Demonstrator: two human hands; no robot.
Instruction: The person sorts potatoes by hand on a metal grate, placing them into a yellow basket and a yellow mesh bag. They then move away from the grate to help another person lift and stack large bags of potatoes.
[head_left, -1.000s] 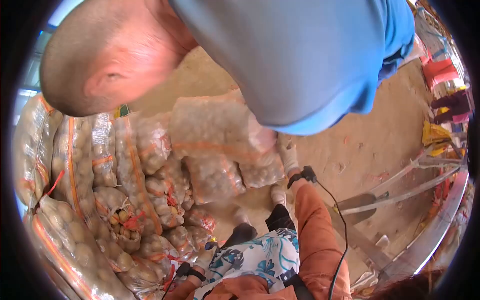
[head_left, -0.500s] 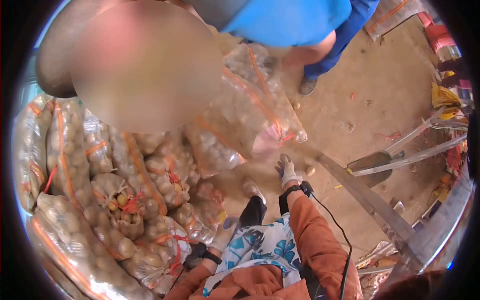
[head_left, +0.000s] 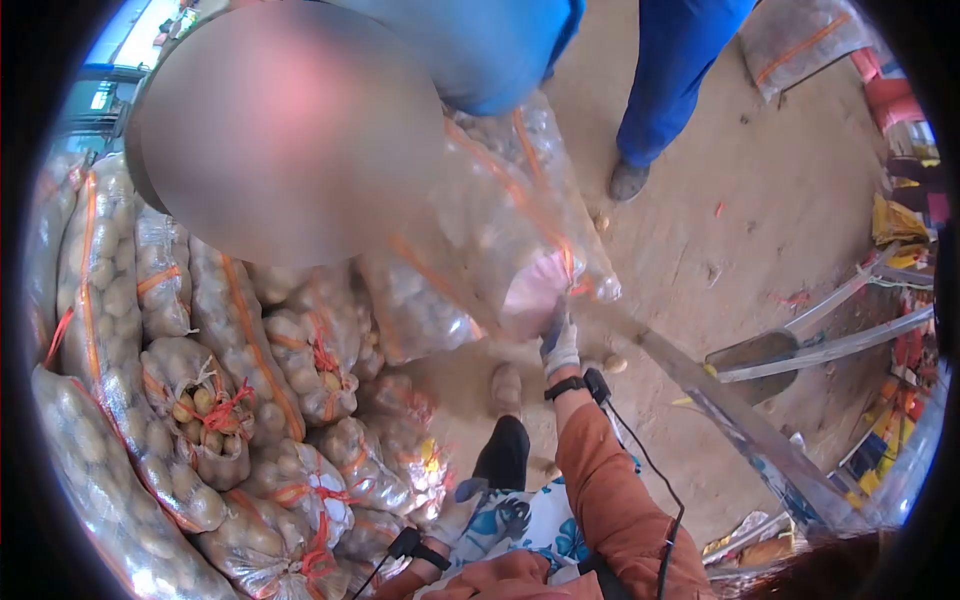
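My right hand (head_left: 560,345), in a white glove with dark fingers, reaches to the near end of a large clear sack of potatoes (head_left: 585,235) with orange stripes. Its fingers look stretched out against the sack's corner, beside a pink patch (head_left: 537,292); the fingertips are partly hidden. My left hand (head_left: 462,515), also gloved, hangs low by my flowered apron (head_left: 545,520). Its fingers look loose and apart, with nothing seen in them. Close to it lie smaller tied potato bags (head_left: 365,465).
Many filled potato sacks (head_left: 105,270) are stacked on the left. Another person in blue trousers (head_left: 675,75) bends over the large sack. A metal beam (head_left: 740,420) and a scoop-like dark piece (head_left: 750,358) stand on the right, above the dirt floor (head_left: 660,260).
My right hand has moved slightly left and up, reaching the sack's corner. My left hand has dropped closer to my apron. The other person's body has shifted left, and the view has shifted.
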